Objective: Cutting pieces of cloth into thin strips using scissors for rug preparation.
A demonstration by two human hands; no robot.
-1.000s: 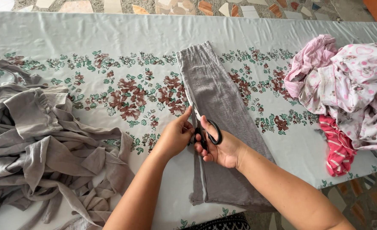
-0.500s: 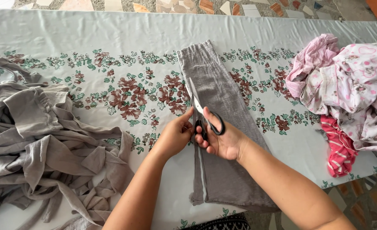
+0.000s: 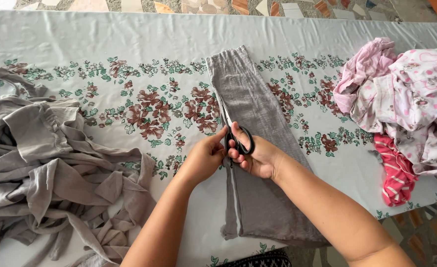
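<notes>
A long folded grey cloth (image 3: 258, 109) lies lengthwise on a table with a floral cover (image 3: 129, 59). My right hand (image 3: 255, 155) grips black-handled scissors (image 3: 233, 133), whose blades point away from me along the cloth's left edge. A narrow strip (image 3: 233, 198) is parted from the cloth below the scissors. My left hand (image 3: 203, 158) pinches the cloth's left edge right beside the scissors' handles.
A heap of grey cloth strips and pieces (image 3: 45, 168) covers the table's left side. A pile of pink and white patterned clothes (image 3: 411, 99) with a red striped piece (image 3: 396, 173) lies at the right. Mosaic floor (image 3: 416, 232) shows past the table's edge.
Both hands and the scissors have moved a little further along the cloth, away from me. The cut strip behind them has grown longer.
</notes>
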